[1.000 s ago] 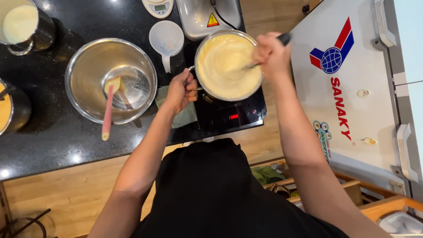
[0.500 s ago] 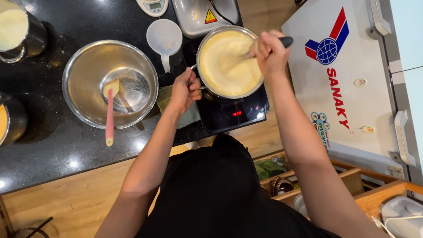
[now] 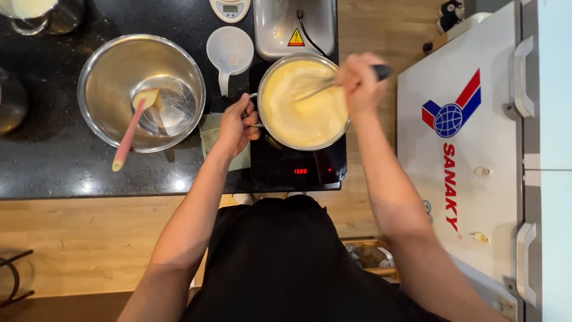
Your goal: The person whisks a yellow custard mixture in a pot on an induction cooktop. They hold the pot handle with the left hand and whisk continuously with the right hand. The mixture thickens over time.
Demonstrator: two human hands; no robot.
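A steel saucepan [image 3: 265, 128] full of pale yellow cream [image 3: 304, 113] sits on a black induction hob [image 3: 298, 170] with a red display. My left hand [image 3: 233, 126] grips the pan's short side handle. My right hand [image 3: 357, 80] is closed around the dark handle of a wire whisk [image 3: 310, 86], whose wires are in the cream at the pan's upper part. The right hand is blurred by motion.
A large steel bowl [image 3: 101, 71] with a pink-handled spatula [image 3: 128, 140] stands to the left on the black counter. A white measuring scoop [image 3: 229, 53], a kitchen scale [image 3: 231, 8] and a metal appliance [image 3: 295, 24] lie behind. A white chest freezer [image 3: 476, 179] stands to the right.
The view has shifted, with the pan now lower in the frame. My right hand has swung the whisk round in the cream. My left hand keeps its grip on the handle.
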